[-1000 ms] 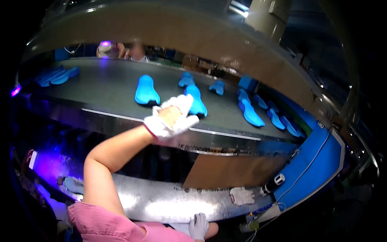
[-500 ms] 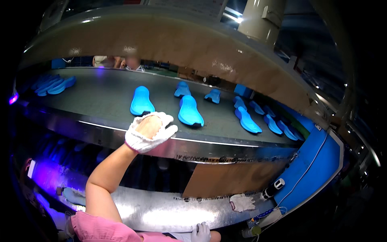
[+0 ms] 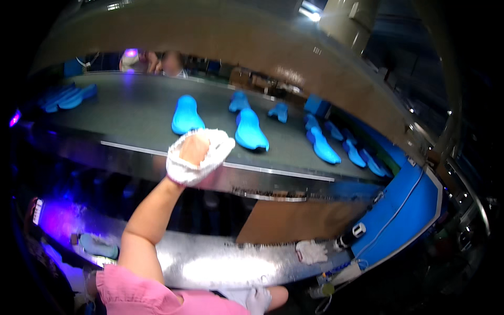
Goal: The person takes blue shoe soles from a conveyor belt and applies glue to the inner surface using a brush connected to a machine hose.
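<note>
My left hand (image 3: 197, 157), in a white glove with an opening at the back, reaches over the near edge of a dark conveyor belt (image 3: 139, 118). It is up against the near end of a blue shoe sole (image 3: 186, 114) and covers its tip; whether it touches the sole I cannot tell. Its fingers are smeared and partly hidden. To its right lies a second blue sole (image 3: 251, 130). My right hand (image 3: 258, 300), also gloved in white, rests low by my thigh, its fingers too small and blurred to read.
More blue soles lie along the belt, in a cluster (image 3: 68, 98) far left and in rows (image 3: 323, 144) at right. A curved hood (image 3: 210, 44) spans above. On the lower metal shelf (image 3: 226, 265) are a loose glove (image 3: 311, 252) and a pale sole (image 3: 98, 245). A blue panel (image 3: 404, 205) stands right.
The whole scene sits higher in the picture. My left hand has edged forward, now hiding the dark tip of the near sole. My right hand stays by my thigh.
</note>
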`<action>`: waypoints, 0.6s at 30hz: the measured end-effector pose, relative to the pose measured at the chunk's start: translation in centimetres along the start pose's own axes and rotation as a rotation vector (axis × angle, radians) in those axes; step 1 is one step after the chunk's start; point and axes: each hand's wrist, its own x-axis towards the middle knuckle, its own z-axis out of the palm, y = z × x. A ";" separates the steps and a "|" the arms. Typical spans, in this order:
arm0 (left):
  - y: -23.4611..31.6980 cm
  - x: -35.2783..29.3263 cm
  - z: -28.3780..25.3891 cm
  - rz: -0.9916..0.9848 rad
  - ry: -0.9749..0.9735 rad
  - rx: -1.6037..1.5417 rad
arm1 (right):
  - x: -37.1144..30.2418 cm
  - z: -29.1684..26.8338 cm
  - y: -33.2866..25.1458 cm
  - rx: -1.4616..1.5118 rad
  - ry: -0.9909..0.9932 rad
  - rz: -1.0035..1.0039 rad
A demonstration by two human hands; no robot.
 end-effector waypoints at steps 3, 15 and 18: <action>-0.8 -0.3 0.4 -0.004 -0.015 0.017 | 0.2 0.5 -0.3 0.027 -0.008 -0.007; 1.4 0.4 1.2 -0.033 0.034 0.200 | 0.2 -0.4 0.4 0.065 0.052 0.028; 0.5 -0.2 2.2 0.104 0.173 0.035 | 0.1 -0.4 0.4 0.091 0.066 0.023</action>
